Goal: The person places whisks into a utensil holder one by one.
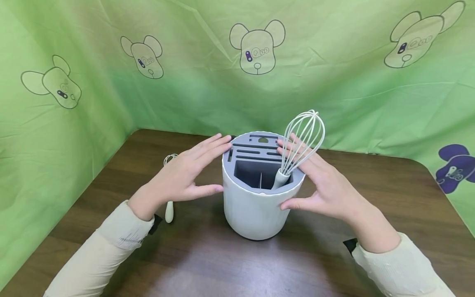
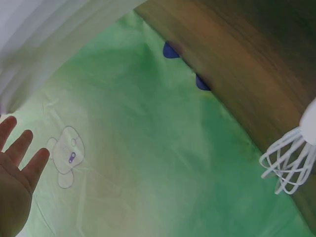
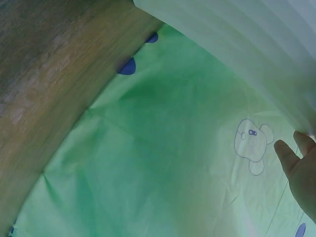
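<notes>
A white round utensil holder (image 1: 256, 216) with a grey slotted top stands upright on the table. In its front compartment leans a whisk (image 1: 281, 179), handle down and wires up to the right. My left hand (image 1: 183, 173) is at the holder's left side, fingers straight, fingertips at the top rim and thumb near the wall. On the right side my right hand (image 1: 323, 185) has its fingers extended behind the whisk wires, its thumb at the front wall. Another, smaller whisk (image 1: 169, 212) lies left of the holder, partly hidden by my left hand.
The brown wooden table (image 1: 319, 264) has rounded far corners. Green cloth (image 1: 193, 95) with printed bear heads hangs behind and along its left side. A small dark thing (image 1: 233, 137) shows behind the holder's left rim.
</notes>
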A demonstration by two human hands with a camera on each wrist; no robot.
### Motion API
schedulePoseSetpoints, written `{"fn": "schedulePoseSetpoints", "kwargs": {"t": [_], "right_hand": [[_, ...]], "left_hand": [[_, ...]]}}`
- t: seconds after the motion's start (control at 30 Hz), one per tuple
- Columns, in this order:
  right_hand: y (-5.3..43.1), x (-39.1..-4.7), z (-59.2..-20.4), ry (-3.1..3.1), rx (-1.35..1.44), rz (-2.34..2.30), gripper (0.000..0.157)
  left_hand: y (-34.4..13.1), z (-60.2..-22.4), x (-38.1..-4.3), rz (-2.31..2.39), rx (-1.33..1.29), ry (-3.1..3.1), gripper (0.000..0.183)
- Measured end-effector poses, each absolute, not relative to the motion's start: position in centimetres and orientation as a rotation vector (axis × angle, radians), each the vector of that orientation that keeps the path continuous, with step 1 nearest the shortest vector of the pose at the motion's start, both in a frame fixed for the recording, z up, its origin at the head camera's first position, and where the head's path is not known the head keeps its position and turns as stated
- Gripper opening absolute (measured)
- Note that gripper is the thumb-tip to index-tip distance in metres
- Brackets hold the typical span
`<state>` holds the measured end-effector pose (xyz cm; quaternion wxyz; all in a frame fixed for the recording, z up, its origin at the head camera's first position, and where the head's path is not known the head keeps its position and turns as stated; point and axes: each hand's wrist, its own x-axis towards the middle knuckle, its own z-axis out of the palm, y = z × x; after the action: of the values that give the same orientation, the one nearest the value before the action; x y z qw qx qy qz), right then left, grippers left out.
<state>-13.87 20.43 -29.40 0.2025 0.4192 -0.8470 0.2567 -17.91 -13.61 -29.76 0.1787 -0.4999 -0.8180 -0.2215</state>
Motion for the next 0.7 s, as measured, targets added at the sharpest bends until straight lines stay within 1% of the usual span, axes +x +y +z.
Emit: {"fn": "schedulePoseSetpoints", "kwargs": {"t": [0.2,0.7], "right_hand": [[20.4,-13.9,-29.4,-2.361,1.164,0.718,0.108],[20.1,-13.8,-29.3,-2.327,1.151,0.728,0.105]], "left_hand": [[-14.4,-29.8,-17.7,-0.586,-1.368,-2.367,0.085],[-16.5,-30.4,-17.8,-0.506,-1.169,-2.495,0.082]]}}
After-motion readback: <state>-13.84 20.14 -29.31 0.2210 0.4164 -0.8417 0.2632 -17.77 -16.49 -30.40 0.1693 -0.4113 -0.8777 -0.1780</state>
